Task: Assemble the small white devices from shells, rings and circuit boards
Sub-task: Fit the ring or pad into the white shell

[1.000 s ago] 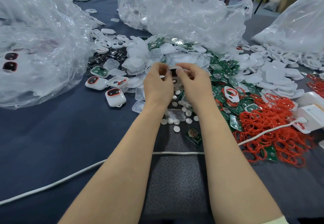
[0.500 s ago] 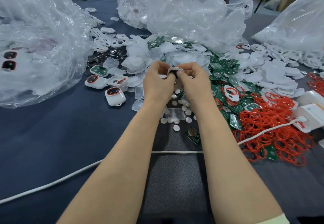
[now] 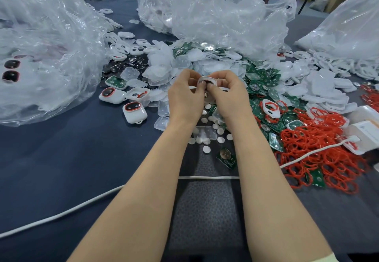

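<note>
Barely shifted, left hand (image 3: 185, 99) and right hand (image 3: 229, 95) still pinch a smooth rounded-square white shell (image 3: 207, 79).

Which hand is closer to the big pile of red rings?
Right. The right hand sits up and left of the red rings; the left hand is even farther left, beside it, both holding one white shell.

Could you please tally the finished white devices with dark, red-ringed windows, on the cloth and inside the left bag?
Devices on the cloth: 2
Devices seen through the left bag: 2
Total: 4
</note>
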### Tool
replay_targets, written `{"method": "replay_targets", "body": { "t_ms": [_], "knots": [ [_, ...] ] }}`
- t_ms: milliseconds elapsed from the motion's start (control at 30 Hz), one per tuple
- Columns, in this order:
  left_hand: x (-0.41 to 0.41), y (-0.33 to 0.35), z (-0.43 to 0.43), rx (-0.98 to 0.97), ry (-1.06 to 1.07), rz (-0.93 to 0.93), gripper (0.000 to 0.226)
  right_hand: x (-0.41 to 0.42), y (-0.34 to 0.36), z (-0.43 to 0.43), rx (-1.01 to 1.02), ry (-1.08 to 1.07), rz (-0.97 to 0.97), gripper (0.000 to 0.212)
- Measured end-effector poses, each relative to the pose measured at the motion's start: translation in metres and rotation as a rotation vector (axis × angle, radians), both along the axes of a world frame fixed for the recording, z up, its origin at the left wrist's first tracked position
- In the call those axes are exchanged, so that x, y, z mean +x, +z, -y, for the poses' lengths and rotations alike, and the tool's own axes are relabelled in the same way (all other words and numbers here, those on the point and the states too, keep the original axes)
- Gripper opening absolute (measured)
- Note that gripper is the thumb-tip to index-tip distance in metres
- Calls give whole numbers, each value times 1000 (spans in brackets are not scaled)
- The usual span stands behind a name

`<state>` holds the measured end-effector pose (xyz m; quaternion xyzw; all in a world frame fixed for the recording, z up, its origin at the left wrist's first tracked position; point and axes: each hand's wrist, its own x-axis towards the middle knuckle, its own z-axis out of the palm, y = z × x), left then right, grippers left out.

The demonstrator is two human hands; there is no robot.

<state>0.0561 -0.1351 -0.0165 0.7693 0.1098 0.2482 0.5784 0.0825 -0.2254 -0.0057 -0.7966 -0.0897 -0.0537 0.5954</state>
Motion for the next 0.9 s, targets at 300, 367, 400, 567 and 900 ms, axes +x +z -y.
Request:
{"method": "replay_targets", "body": {
  "t_ms": [300, 367, 400, 567, 900],
  "knots": [
    [-1, 5, -4, -183, 21, -56, 12, -3, 9, 0, -252, 19, 116, 22],
    [-2, 5, -1, -204, 34, -44, 10, -4, 10, 0, -285, 12, 142, 20],
    [-2, 4, 0, -212, 41, -35, 10, -4, 11, 0, -295, 1, 145, 20],
    [2, 3, -10, -390, 139, -36, 21, -5, 12, 14, -643, 55, 129, 14],
    [7, 3, -8, -704, 16, -86, 11, 0, -1, 4, -987, 163, -13, 14]
  ]
}}
